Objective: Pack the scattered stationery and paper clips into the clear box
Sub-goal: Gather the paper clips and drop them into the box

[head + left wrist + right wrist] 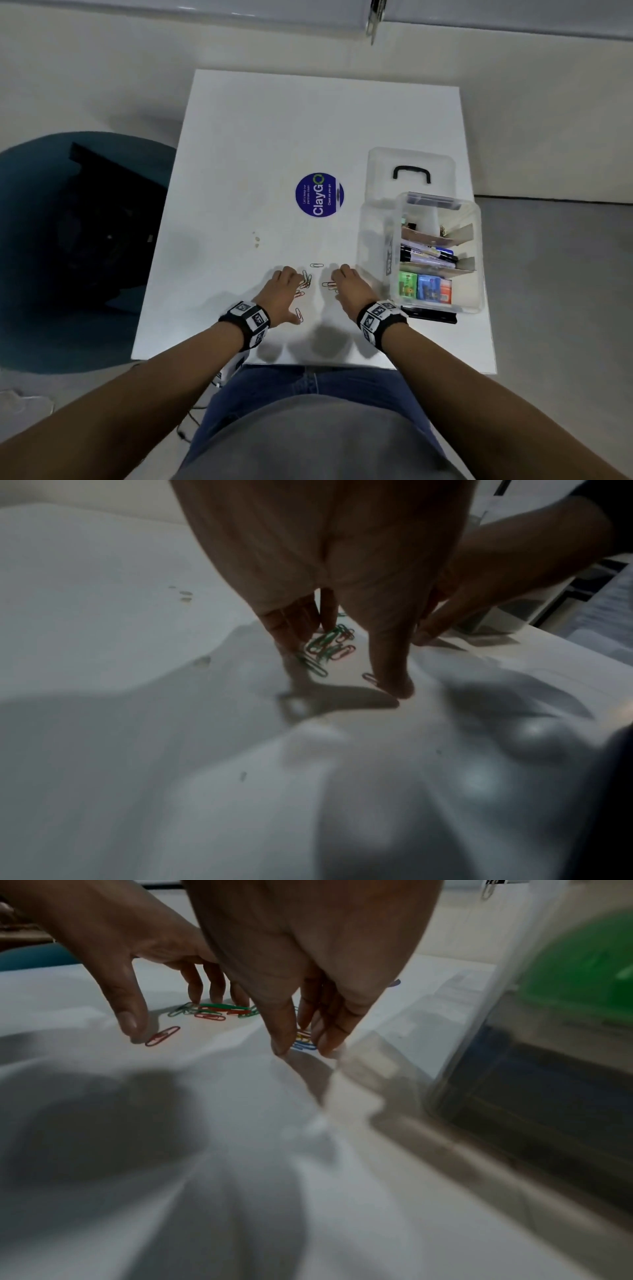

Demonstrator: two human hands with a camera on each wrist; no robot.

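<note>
we see both hands low on the white table (239, 137), near the frame's lower centre. the left hand (281, 294) spreads its fingers, tips down beside a heap of paper clips (306, 280) lying mostly lengthwise up the frame; its thumb touches a red clip (162, 1036) slanting up to the right. the right hand (352, 287) draws thumb and fingers (329, 1039) close around a blue and yellow clip cluster (303, 1042); we cannot tell if it grips. a lone clip (317, 265) lies crosswise above. the clear box (376, 240) stands open at right, long axis up the frame, markers (428, 255) crosswise inside.
</note>
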